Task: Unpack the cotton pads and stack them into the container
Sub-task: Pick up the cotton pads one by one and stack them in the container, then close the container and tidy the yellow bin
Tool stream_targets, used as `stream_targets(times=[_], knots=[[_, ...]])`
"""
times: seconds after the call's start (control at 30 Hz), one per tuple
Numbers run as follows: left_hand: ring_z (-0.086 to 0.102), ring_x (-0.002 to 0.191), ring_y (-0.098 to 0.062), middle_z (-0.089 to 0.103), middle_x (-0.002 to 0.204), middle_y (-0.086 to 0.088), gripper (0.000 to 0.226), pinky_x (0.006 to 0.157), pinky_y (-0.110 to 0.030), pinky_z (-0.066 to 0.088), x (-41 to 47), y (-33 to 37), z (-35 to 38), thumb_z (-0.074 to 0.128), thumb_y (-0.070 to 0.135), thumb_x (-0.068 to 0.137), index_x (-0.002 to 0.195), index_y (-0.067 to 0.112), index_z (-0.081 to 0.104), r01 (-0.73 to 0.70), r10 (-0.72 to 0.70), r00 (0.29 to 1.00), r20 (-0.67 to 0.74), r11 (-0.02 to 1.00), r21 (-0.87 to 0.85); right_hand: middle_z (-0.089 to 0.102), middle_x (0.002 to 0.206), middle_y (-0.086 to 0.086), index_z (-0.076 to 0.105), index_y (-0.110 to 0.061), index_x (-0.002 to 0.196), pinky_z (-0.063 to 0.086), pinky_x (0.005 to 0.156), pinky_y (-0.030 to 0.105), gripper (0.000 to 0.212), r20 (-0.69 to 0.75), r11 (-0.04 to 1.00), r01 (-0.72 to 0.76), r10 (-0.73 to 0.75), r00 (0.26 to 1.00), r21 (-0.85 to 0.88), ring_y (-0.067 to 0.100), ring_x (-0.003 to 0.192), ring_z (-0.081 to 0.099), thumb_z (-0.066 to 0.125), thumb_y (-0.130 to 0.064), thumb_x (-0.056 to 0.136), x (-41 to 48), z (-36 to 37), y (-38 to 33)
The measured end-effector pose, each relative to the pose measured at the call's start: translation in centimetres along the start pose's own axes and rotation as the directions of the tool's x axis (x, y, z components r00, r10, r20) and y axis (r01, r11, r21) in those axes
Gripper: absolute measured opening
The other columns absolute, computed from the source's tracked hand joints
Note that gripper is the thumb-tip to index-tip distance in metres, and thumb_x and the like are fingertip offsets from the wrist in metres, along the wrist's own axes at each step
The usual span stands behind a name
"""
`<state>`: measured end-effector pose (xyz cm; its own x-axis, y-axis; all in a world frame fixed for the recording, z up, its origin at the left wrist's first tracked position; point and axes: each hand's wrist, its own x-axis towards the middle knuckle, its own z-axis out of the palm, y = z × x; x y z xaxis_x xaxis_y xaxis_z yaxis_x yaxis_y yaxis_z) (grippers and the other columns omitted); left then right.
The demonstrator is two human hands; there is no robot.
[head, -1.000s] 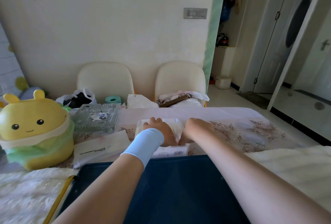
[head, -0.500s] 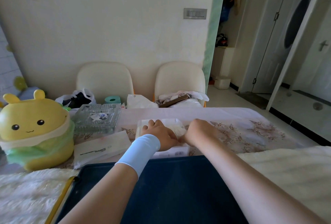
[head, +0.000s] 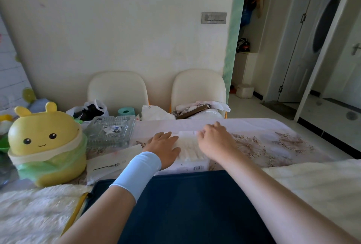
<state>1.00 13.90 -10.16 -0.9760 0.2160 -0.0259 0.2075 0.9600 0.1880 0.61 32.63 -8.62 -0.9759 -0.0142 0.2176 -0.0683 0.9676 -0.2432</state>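
The left hand (head: 164, 147) hides the left part of the cotton pad pack (head: 190, 150), and the right hand (head: 214, 142) covers its right side. The right fingertips (head: 204, 131) at the pack's far edge are blurred, so whether they pinch it cannot be told. The label print (head: 198, 168) on the near side is too small to read. Both forearms run off the bottom edge.

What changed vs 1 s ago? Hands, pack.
The left hand slid left and flattened on the cotton pad pack; the right hand shifted to its far edge, fingers curled, grip unclear. Pads now show between them. Pack, glass container and yellow bin stayed put.
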Motion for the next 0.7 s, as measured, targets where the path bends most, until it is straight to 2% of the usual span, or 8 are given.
stream_targets(times=[0.07, 0.1, 0.17, 0.23, 0.33, 0.37, 0.57, 0.7], knots=[[-0.001, 0.153, -0.020, 0.002, 0.167, 0.002, 0.059, 0.124, -0.042, 0.006, 0.3, 0.1, 0.8, 0.023, 0.045, 0.104, 0.158, 0.022, 0.011, 0.014, -0.017, 0.999, 0.043, 0.999, 0.051, 0.023, 0.161, 0.018, 0.032, -0.010, 0.153, 0.027, 0.119, 0.046, 0.062, 0.174, 0.991, 0.113, -0.124, 0.977, 0.073, 0.032, 0.148, 0.023, 0.022, -0.048, 0.105, -0.2, 1.5, -0.7], [-0.002, 0.153, -0.020, -0.001, 0.167, 0.001, 0.059, 0.124, -0.041, 0.004, 0.4, 0.2, 1.2, 0.019, 0.043, 0.105, 0.158, 0.020, 0.006, 0.020, -0.024, 0.999, 0.048, 0.997, 0.076, 0.007, 0.167, 0.016, 0.018, -0.010, 0.158, 0.013, 0.124, 0.047, 0.069, 0.277, 0.985, 0.154, -0.169, 0.946, 0.074, 0.029, 0.155, 0.005, 0.014, -0.052, 0.104, -0.4, 2.5, -1.1], [-0.002, 0.153, -0.019, -0.004, 0.167, -0.001, 0.058, 0.124, -0.039, 0.003, 0.6, 0.5, 1.7, 0.016, 0.038, 0.106, 0.158, 0.017, 0.002, 0.021, -0.027, 0.999, 0.045, 0.991, 0.131, -0.008, 0.167, 0.017, 0.008, -0.011, 0.160, 0.001, 0.125, 0.049, 0.086, 0.388, 0.976, 0.217, -0.201, 0.899, 0.001, 0.029, 0.154, -0.014, -0.007, -0.061, 0.092, -0.2, 4.2, -1.3], [-0.001, 0.153, -0.018, -0.004, 0.167, -0.002, 0.058, 0.124, -0.036, 0.003, 0.6, 0.5, 1.7, 0.016, 0.035, 0.106, 0.158, 0.015, 0.001, 0.003, -0.009, 0.999, 0.050, 0.993, 0.118, -0.011, 0.167, 0.019, 0.006, -0.013, 0.161, -0.003, 0.124, 0.052, 0.080, 0.413, 0.974, 0.216, -0.171, 0.894, -0.065, 0.031, 0.154, -0.017, -0.006, -0.057, 0.095, 0.0, 4.6, -1.3], [0.004, 0.153, -0.014, 0.003, 0.167, 0.002, 0.056, 0.123, -0.032, 0.005, 0.6, -0.6, 0.8, 0.022, 0.035, 0.107, 0.159, 0.019, 0.008, 0.012, -0.007, 0.998, 0.057, 0.996, -0.088, -0.017, 0.166, 0.016, -0.002, -0.014, 0.161, -0.008, 0.124, 0.047, 0.066, 0.402, 0.986, 0.162, -0.136, 0.906, -0.031, 0.029, 0.154, -0.014, 0.008, -0.049, 0.106, -0.1, 3.4, -2.1], [0.005, 0.153, -0.014, 0.005, 0.167, 0.002, 0.056, 0.123, -0.031, 0.005, 0.7, -1.1, 0.7, 0.024, 0.034, 0.107, 0.159, 0.019, 0.009, 0.004, 0.001, 0.999, 0.048, 0.995, -0.099, -0.019, 0.166, 0.016, -0.004, -0.014, 0.161, -0.008, 0.125, 0.045, 0.065, 0.394, 0.987, 0.162, -0.143, 0.908, -0.013, 0.028, 0.154, -0.014, 0.011, -0.047, 0.107, -0.2, 3.1, -2.4], [-0.008, 0.153, -0.019, -0.008, 0.166, -0.006, 0.058, 0.124, -0.037, 0.002, 1.9, -1.1, 2.3, 0.013, 0.032, 0.106, 0.158, 0.009, -0.001, 0.003, -0.014, 0.997, 0.076, 0.991, 0.136, -0.019, 0.166, 0.015, -0.005, -0.018, 0.161, -0.004, 0.125, 0.045, 0.059, 0.419, 0.979, 0.202, -0.196, 0.887, 0.030, 0.028, 0.154, -0.017, 0.012, -0.039, 0.108, -0.1, 4.2, -3.2], [-0.009, 0.153, -0.020, -0.010, 0.166, -0.007, 0.059, 0.125, -0.038, 0.003, 2.2, -1.3, 2.9, 0.011, 0.033, 0.106, 0.157, 0.008, -0.003, 0.009, -0.019, 0.998, 0.064, 0.988, 0.153, -0.020, 0.166, 0.011, -0.007, -0.019, 0.161, -0.004, 0.125, 0.046, 0.059, 0.411, 0.975, 0.223, -0.208, 0.887, 0.012, 0.026, 0.154, -0.017, 0.010, -0.038, 0.107, 0.0, 4.7, -3.3]])
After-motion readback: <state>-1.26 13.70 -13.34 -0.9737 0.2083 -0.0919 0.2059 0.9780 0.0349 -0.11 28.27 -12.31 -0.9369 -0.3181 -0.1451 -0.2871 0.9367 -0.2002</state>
